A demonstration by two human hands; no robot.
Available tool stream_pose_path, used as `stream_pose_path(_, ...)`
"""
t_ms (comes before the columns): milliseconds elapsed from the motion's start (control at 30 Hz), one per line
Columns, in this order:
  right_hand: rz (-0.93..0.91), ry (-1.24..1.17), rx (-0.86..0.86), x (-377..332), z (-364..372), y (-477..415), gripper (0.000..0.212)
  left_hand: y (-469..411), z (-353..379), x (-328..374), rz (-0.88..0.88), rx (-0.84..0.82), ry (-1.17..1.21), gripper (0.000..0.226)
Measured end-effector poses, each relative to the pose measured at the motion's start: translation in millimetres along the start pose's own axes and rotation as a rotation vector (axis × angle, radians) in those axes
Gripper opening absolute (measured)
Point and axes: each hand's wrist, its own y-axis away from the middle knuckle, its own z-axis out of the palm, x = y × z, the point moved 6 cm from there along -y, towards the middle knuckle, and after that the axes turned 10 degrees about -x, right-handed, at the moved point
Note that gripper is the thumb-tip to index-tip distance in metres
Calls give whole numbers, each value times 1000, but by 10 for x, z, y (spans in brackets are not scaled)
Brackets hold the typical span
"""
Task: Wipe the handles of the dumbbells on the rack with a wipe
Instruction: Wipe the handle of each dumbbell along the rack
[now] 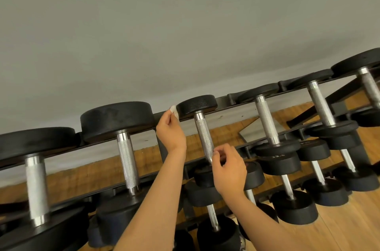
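Note:
A black rack (223,100) carries a row of black dumbbells with knurled steel handles. My left hand (170,130) pinches a small white wipe (173,109) against the left edge of the far head (197,104) of the middle dumbbell. Its handle (202,135) runs from there toward me. My right hand (229,170) is at the near end of that handle, with thumb and curled fingers pinching the steel. The near head of this dumbbell is hidden behind my right hand.
More dumbbells lie on the top tier to the left (127,160) and right (267,119). Several smaller dumbbells (281,160) fill the lower tiers. A grey wall (185,24) stands behind the rack, and wooden floor (349,220) shows below.

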Motion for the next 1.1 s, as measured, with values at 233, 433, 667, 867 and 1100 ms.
stream_pose_path(233, 5, -5, 3, 16, 15, -4, 17, 109, 63, 323, 317, -129, -218, 33)
stream_pose_path(433, 12, -15, 10, 13, 2, 4, 13, 308, 168, 528, 510, -277, -386, 34)
stream_pose_path(667, 19, -23, 4, 16, 2, -3, 11, 88, 326, 695, 541, -378, -424, 26)
stream_pose_path(867, 22, -7, 12, 0, 1, -6, 14, 142, 412, 649, 618, -418, -528, 25)
stream_pose_path(1100, 19, 3, -4, -15, -19, -7, 11, 147, 500, 747, 560, -504, -484, 24)
